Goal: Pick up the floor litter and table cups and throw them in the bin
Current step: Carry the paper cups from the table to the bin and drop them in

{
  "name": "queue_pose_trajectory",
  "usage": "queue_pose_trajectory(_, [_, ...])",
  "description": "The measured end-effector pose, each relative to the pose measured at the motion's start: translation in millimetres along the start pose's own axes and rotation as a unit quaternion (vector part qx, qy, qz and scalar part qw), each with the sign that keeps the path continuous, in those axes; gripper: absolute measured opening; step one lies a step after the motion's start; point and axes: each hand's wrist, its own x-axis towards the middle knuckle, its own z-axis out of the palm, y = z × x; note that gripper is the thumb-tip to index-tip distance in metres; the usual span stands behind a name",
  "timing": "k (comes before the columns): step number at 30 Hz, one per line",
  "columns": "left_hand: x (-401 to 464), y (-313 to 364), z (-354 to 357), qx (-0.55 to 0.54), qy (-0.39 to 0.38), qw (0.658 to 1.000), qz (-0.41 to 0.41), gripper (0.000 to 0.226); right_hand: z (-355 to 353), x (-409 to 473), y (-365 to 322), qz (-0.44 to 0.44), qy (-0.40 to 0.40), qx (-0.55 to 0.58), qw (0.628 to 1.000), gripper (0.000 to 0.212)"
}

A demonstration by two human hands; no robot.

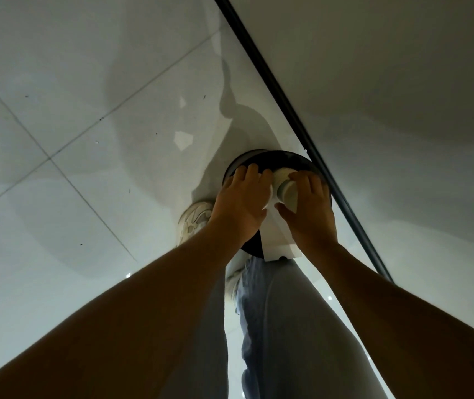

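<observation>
1. Although dimly lit, a pale tiled floor (57, 125) is recorded as the largest item; it lies all around the bin, and no loose litter can be made out on the tiles in view.
2. A white wall (402, 82) with a dark skirting strip (287, 90) is noted just behind the bin.
3. Two legs in pale trousers (287, 326) are listed on the near side of the bin, with a light shoe (194, 223) just beside its left edge.
4. The bin (240, 165), round with a dark rim, is entered as the landmark; a white lid or flap (276, 240) stands over its near side.
5. The left hand (240, 203) is held above the bin's mouth, fingers curled down on a pale item that is mostly hidden; whether a cup is grasped cannot be told.
6. The right hand (310, 208) is closed around stacked paper cups (286, 187), which are held directly over the bin's opening, tipped on their side.
7. Handling note: release is judged best made once the cups are centred over the dark opening and clear of the rim and flap; fingers should be opened fully and one hand at a time, so that nothing is bounced back onto the floor.
</observation>
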Motion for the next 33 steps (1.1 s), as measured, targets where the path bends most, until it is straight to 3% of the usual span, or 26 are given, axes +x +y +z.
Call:
queue_pose_trajectory(6, [7, -1, 12, 0.031, 0.022, 0.998, 0.046, 0.068, 26, 6, 1, -0.016, 0.037, -0.026, 0.999, 0.065])
queue_pose_trajectory(11, [5, 1, 22, 0.059, 0.037, 0.996, 0.057, 0.075, 35, 6, 3, -0.046, 0.031, -0.119, 0.991, 0.085])
queue_pose_trajectory(14, [-2, 0, 17, 0.069, 0.013, 0.996, 0.058, 0.086, 21, 10, 2, -0.054, 0.004, -0.1, 0.993, 0.09])
queue_pose_trajectory(19, [-40, 7, -24, 0.057, 0.005, 0.998, 0.041, 0.077, -35, -18, -9, -0.019, -0.009, -0.05, 0.999, 0.087])
queue_pose_trajectory(26, [-128, 41, -128, -0.005, 0.012, 1.0, -0.005, 0.055, -156, -89, -60, 0.008, -0.064, -0.082, 0.995, 0.062])
queue_pose_trajectory(33, [-223, 74, -221, -0.015, 0.05, 0.993, -0.103, 0.045, -260, -141, -133, -0.111, -0.131, -0.137, 0.976, 0.054])
